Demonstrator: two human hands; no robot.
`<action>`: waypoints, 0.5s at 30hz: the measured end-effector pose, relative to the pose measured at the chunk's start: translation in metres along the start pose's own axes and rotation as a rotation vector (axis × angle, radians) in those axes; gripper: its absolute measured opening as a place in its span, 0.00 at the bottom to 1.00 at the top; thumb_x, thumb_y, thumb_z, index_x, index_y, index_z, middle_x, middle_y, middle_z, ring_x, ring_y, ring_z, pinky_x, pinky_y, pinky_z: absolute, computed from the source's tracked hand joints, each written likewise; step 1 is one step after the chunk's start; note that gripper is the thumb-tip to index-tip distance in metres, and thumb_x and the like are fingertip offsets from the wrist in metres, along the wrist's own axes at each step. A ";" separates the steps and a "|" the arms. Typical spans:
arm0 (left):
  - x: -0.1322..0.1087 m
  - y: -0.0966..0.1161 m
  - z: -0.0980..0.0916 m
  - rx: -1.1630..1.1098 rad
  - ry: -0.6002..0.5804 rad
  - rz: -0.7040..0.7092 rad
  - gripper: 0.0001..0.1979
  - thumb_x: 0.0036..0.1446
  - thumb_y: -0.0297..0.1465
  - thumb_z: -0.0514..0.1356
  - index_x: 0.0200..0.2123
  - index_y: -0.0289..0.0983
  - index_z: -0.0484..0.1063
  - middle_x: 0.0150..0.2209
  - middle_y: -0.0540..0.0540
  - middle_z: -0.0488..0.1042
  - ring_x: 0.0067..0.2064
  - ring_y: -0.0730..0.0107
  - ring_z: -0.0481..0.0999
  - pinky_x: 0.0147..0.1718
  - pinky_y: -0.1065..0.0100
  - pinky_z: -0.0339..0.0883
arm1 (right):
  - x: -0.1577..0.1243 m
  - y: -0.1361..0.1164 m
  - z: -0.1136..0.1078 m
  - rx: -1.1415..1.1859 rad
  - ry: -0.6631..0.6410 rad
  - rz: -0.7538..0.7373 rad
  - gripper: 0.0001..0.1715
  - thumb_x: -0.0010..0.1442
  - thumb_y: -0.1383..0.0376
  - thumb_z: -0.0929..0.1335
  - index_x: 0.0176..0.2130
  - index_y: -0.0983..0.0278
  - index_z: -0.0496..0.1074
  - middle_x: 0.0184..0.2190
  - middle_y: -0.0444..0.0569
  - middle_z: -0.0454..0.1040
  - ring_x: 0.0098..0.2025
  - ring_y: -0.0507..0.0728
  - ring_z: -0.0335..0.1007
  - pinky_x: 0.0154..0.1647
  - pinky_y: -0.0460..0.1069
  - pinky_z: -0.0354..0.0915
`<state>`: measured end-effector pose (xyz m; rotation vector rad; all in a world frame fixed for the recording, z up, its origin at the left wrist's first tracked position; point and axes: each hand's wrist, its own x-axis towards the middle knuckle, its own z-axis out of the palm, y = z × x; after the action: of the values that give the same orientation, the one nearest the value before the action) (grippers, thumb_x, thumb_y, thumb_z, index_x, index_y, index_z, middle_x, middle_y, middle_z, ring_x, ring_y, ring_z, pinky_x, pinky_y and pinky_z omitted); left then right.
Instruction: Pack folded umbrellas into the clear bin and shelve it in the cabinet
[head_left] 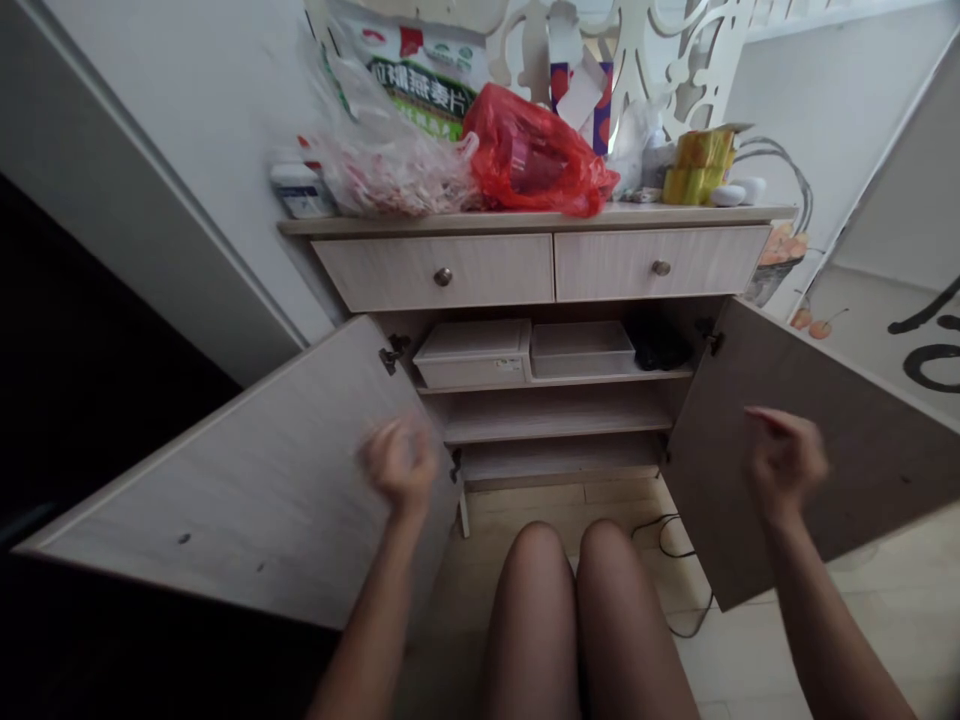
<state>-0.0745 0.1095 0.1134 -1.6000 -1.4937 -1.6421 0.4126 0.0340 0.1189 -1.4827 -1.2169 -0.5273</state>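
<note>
Doors: both doors of the wooden cabinet stand wide open; its two drawers are shut.
Left hand: your left hand is near the inner edge of the left door; its fingers are too blurred to call open or closed, with nothing visible in them.
Right hand: your right hand is in front of the right door, its fingers curled and empty.
Shelves: inside the cabinet sit two plastic storage boxes.
Top: a red plastic bag lies on the cabinet.
Floor: a black cable runs over the pale floor tiles below the cabinet.
</note>
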 end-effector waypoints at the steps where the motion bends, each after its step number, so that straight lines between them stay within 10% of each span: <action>1: 0.011 0.015 0.036 -0.047 -0.146 0.073 0.18 0.63 0.44 0.53 0.43 0.38 0.75 0.42 0.37 0.78 0.50 0.53 0.75 0.55 0.49 0.63 | 0.010 -0.009 0.032 0.089 -0.067 -0.084 0.22 0.68 0.51 0.60 0.42 0.62 0.75 0.39 0.58 0.76 0.41 0.61 0.72 0.44 0.55 0.66; 7: 0.056 0.068 0.201 0.094 -0.808 0.391 0.15 0.61 0.28 0.55 0.49 0.34 0.76 0.50 0.34 0.77 0.57 0.52 0.69 0.57 0.52 0.58 | 0.066 -0.026 0.198 -0.026 -0.633 -0.246 0.21 0.67 0.65 0.61 0.55 0.66 0.72 0.56 0.59 0.72 0.52 0.63 0.70 0.51 0.54 0.66; 11: 0.058 0.068 0.241 0.233 -0.952 0.477 0.16 0.59 0.21 0.51 0.43 0.31 0.79 0.43 0.31 0.80 0.55 0.51 0.70 0.59 0.49 0.54 | 0.080 -0.020 0.235 -0.340 -0.929 -0.181 0.20 0.67 0.65 0.63 0.56 0.65 0.71 0.55 0.58 0.72 0.49 0.61 0.72 0.45 0.51 0.66; 15: 0.051 0.057 0.246 0.220 -0.965 0.490 0.15 0.60 0.21 0.51 0.38 0.33 0.79 0.41 0.34 0.81 0.53 0.54 0.71 0.60 0.49 0.53 | 0.076 -0.014 0.236 -0.398 -0.910 -0.200 0.17 0.70 0.63 0.60 0.51 0.64 0.73 0.50 0.56 0.75 0.46 0.59 0.73 0.39 0.48 0.63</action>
<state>0.0731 0.3205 0.1253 -2.5101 -1.3879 -0.3948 0.3629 0.2772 0.1162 -2.0487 -2.0652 -0.2109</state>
